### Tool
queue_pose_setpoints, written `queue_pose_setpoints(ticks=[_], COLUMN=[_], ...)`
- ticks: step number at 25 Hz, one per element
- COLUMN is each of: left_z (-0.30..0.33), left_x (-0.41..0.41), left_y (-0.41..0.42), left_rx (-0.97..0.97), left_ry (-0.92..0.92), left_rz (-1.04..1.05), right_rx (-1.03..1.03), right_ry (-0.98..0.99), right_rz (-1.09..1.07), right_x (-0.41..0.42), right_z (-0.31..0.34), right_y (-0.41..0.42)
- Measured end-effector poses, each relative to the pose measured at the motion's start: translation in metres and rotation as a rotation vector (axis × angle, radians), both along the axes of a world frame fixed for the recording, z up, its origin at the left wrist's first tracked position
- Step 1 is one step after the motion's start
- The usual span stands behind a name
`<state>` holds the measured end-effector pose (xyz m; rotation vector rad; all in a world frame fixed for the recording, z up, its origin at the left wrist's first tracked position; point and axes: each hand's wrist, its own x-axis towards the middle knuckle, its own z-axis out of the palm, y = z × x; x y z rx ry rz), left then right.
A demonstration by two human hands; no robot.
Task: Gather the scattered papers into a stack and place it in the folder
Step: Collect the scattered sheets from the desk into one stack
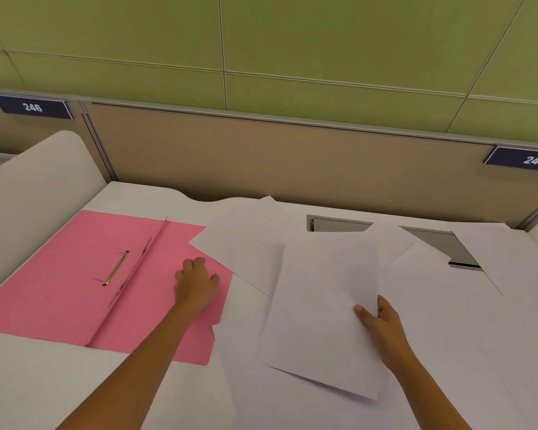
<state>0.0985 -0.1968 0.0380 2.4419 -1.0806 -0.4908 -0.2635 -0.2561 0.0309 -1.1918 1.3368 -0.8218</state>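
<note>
A pink folder lies open on the white desk at the left, with a brass fastener on its left flap. My left hand rests on the folder's right flap, fingers curled, holding nothing. Several white sheets lie scattered to the right. My right hand grips the right edge of one white sheet, thumb on top, and the sheet is lifted a little off the desk. Another sheet overlaps the folder's top right corner. More sheets lie at the far right.
A tan partition closes the back of the desk, with number plates 246 and 247. A grey cable hatch is set into the desk, partly covered by papers. A white side panel stands at the left.
</note>
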Motion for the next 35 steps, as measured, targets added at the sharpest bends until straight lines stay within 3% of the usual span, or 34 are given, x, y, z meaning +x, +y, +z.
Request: queue_pose_setpoints(ticks=[2,8,16,18,21,23,25,31,35], left_z=[0.004,-0.007,-0.015,-0.011,-0.013,-0.022,-0.031,-0.01,0.022], left_x=[0.018,0.064,0.072,0.066,0.045,0.023,0.004,-0.004,0.023], left_y=[-0.024,-0.077,-0.107,-0.107,-0.103,-0.094,-0.088,-0.077,-0.049], left_rx=[0.115,0.195,0.096,-0.09,-0.439,-0.475,-0.419,-0.493,-0.518], left_ry=[-0.053,-0.064,0.034,0.176,0.605,0.83,0.936,0.81,0.561], left_rz=[-0.011,0.07,0.2,0.3,0.522,0.486,0.409,0.446,0.438], right_rx=[-0.01,-0.064,-0.086,-0.086,-0.093,-0.094,-0.094,-0.064,-0.028], right_ry=[0.03,0.195,0.218,0.217,0.22,0.208,0.192,0.097,0.04], right_rz=[0.011,0.066,0.03,0.027,0.031,0.037,0.034,-0.043,-0.071], right_x=[0.01,0.029,0.029,0.03,0.029,0.029,0.029,0.019,0.009], right_z=[0.0,-0.019,-0.035,-0.035,-0.034,-0.032,-0.03,-0.021,-0.017], right_y=[-0.029,-0.084,-0.088,-0.087,-0.086,-0.086,-0.084,-0.073,-0.054])
